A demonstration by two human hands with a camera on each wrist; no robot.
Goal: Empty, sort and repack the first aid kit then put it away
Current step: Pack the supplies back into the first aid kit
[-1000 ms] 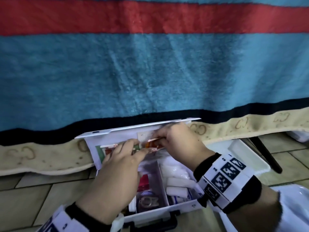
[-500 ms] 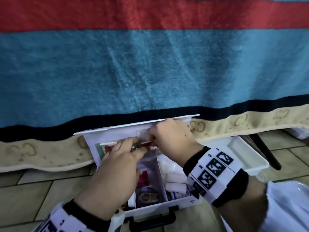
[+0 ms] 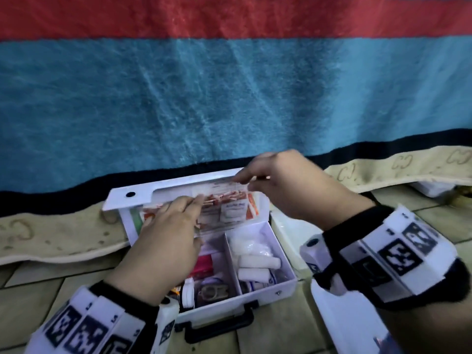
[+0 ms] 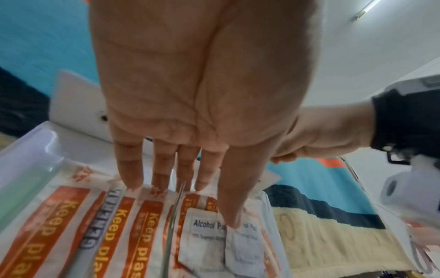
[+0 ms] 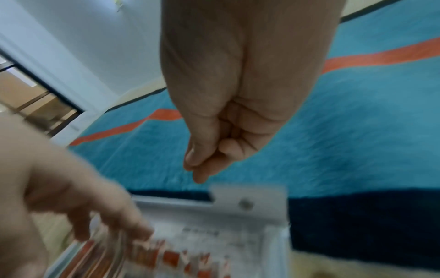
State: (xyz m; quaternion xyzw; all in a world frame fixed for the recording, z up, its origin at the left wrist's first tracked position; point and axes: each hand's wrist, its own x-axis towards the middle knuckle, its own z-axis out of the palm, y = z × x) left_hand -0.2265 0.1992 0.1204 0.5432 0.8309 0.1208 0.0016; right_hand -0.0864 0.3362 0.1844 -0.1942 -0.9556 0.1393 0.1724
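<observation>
The white first aid kit [image 3: 281,290] stands open on the floor, its lid [image 3: 127,198] leaning back against the blanket. Orange-and-white plaster packets [image 3: 229,198] [image 4: 147,225] and alcohol pads [image 3: 233,212] [image 4: 204,223] lie in the lid. My left hand [image 3: 184,208] [image 4: 166,169] presses on the packets with straight fingers. My right hand [image 3: 245,178] [image 5: 192,169] hovers at the lid's top edge, thumb against curled fingers, and nothing shows between them. Gauze rolls [image 3: 255,261] fill the right compartment. Scissors [image 3: 212,292] and a red pack [image 3: 203,264] lie in the left one.
A blue, red and black striped blanket [image 3: 229,98] hangs just behind the kit, with a beige trim [image 3: 51,238] along the tiled floor [image 3: 38,290]. A white tray [image 3: 286,233] sits against the kit's right side. The kit's black handle [image 3: 219,325] faces me.
My right hand has lifted off the packets and moved up and right to the lid's top edge. My left hand has flattened onto the packets, which now show across the lid.
</observation>
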